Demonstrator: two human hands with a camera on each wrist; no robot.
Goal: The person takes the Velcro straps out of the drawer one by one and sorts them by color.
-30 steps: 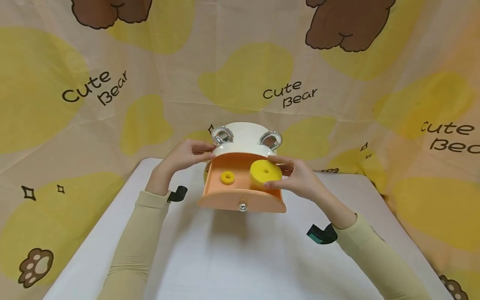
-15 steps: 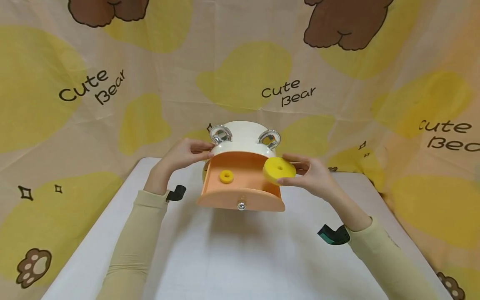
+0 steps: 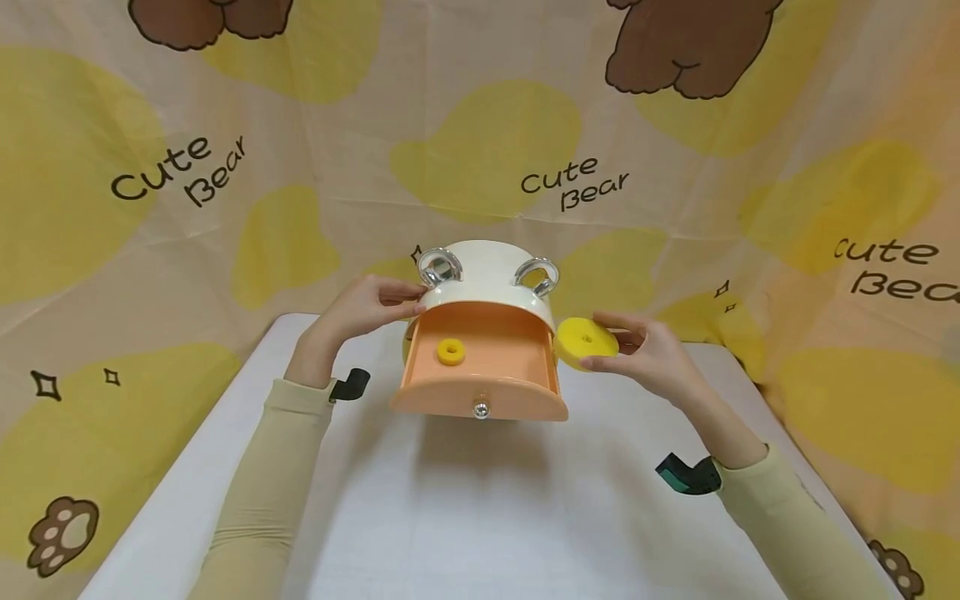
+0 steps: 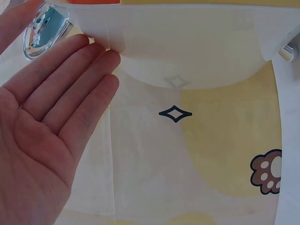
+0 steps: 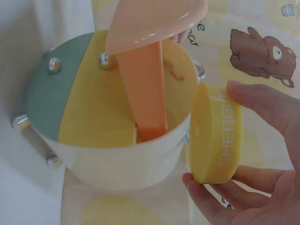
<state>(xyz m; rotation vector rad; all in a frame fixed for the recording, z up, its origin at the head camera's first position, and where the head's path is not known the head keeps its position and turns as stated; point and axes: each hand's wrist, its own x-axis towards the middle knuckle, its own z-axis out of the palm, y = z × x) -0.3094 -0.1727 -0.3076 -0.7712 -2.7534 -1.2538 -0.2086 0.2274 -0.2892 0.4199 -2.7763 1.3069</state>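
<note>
Here, the right hand (image 3: 656,357) pinches the yellow disc (image 3: 579,344) just beside the pulled-out drawer (image 3: 506,337), inside which a small yellow ring (image 3: 451,359) lies. The left hand (image 3: 358,308), fingers straight, touches the white cabinet (image 3: 486,271).

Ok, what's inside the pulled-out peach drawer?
One small yellow ring shows, toward the left side of the peach drawer. Anything farther back is hidden under the white cabinet.
</note>
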